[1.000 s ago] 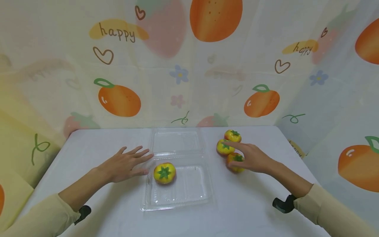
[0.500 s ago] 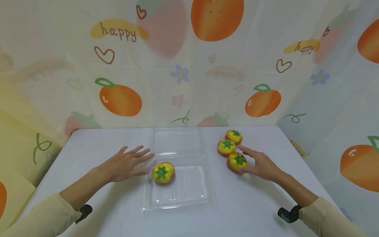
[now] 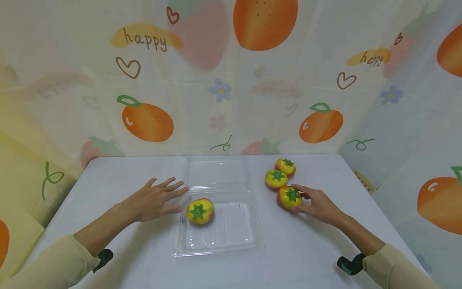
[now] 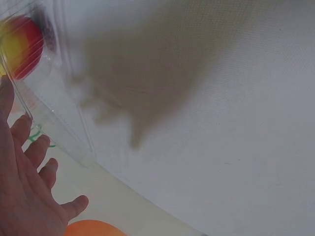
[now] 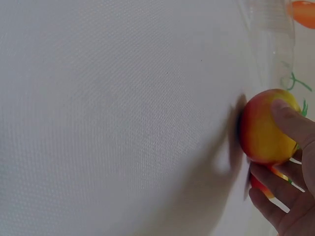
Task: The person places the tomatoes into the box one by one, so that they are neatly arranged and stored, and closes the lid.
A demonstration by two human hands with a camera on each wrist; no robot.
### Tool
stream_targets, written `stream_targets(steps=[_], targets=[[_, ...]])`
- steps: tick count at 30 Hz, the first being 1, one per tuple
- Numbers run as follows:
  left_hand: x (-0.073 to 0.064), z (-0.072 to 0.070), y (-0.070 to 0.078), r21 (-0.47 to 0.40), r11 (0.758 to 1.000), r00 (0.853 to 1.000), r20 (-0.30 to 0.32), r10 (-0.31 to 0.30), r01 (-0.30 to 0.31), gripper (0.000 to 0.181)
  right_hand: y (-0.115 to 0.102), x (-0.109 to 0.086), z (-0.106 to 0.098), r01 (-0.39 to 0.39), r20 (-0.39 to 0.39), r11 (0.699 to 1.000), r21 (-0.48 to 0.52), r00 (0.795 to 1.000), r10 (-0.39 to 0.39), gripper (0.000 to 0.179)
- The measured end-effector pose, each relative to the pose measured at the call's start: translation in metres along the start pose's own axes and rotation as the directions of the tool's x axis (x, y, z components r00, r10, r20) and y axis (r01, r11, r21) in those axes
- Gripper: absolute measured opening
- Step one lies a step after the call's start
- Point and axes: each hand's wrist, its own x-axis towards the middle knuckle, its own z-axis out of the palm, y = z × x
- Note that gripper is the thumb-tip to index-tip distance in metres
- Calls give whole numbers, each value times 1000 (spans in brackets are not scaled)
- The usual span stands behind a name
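My right hand (image 3: pixel 319 204) holds the nearest of three yellow-red tomatoes on the right, thumb on one side and fingers on the other. That tomato (image 3: pixel 288 197) has a green star-shaped top and sits on the table; its yellow and red side (image 5: pixel 266 129) shows in the right wrist view. Just behind it are a second tomato (image 3: pixel 276 179) and a third tomato (image 3: pixel 285 167). The left hand (image 3: pixel 153 202) has its fingers spread, fingertips right at the left edge of a clear plastic clamshell box (image 3: pixel 231 230). Inside the box's near half lies another tomato (image 3: pixel 200 211), towards its left side.
The box's clear lid (image 3: pixel 216 172) lies unfolded flat behind the base. A white cloth covers the table (image 3: pixel 306 257). A fruit-printed curtain (image 3: pixel 252 116) rises directly behind the table and along both sides.
My right hand has drawn back from over the tomatoes, then closed its fingers round the nearest one. The left hand has stayed in place. The tomato in the box rocks slightly.
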Motion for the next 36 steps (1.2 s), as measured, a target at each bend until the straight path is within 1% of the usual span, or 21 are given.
stream_targets(steps=[7, 13, 20, 27, 30, 33, 36], targets=[[0, 1, 0, 7, 1000, 1000, -7, 1, -1, 68, 1, 2, -1, 1, 20, 1000, 0, 1000, -1, 70], [1, -1, 1, 26, 1000, 1000, -6, 7, -7, 68, -2, 3, -9, 15, 70, 1000, -18, 997, -14, 71], [0, -4, 2, 33, 999, 1000, -1, 8, -8, 66, -17, 9, -27, 12, 134, 999, -48, 991, -6, 69], [0, -3, 1, 30, 1000, 1000, -4, 9, -8, 66, -35, 19, -41, 25, 166, 997, -74, 986, -13, 70], [-1, -3, 0, 27, 1000, 1000, -1, 3, -3, 66, -46, 25, -42, 62, 166, 995, -83, 985, -48, 70], [-1, -2, 0, 23, 1000, 1000, 0, 4, -4, 67, -60, 31, -40, 129, 155, 988, -89, 981, -115, 69], [0, -1, 0, 21, 1000, 1000, -4, 8, -8, 67, -76, 35, -37, 205, 151, 975, -89, 970, -190, 67]])
